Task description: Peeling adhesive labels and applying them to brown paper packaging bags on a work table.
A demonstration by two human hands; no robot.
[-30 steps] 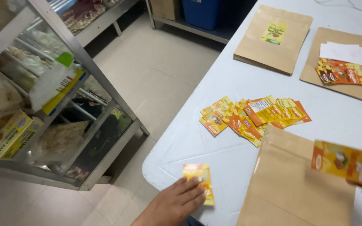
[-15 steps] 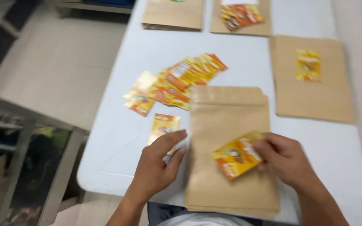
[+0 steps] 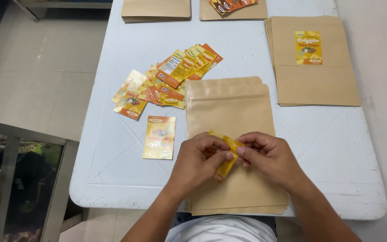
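- Here, the left hand (image 3: 199, 162) and the right hand (image 3: 266, 157) meet over a stack of plain brown paper pouches (image 3: 234, 117), fingertips of both pinched shut on one small yellow-orange glossy sticker label (image 3: 226, 157).
- The sticker label is bent and held slightly tilted between the two hands, just above the top pouch of that stack; whether it touches the pouch cannot be told.
- Just left of the left hand, a single yellow rectangular sticker (image 3: 159, 137) lies flat on the pale blue table (image 3: 113, 170), apart from the stack.
- Farther ahead and left of the hands, a loose fan of orange and yellow stickers (image 3: 171, 80) spreads across the table, some overlapping, the nearest ones touching the stack's upper left corner.
- Ahead and to the right of the right hand sits another pile of brown paper pouches (image 3: 314, 80), its top one bearing a yellow sticker near the upper middle.
- At the table's far edge, well beyond both hands, lie two more brown piles: one bare (image 3: 156, 10), one (image 3: 247, 12) carrying orange stickers (image 3: 230, 4).
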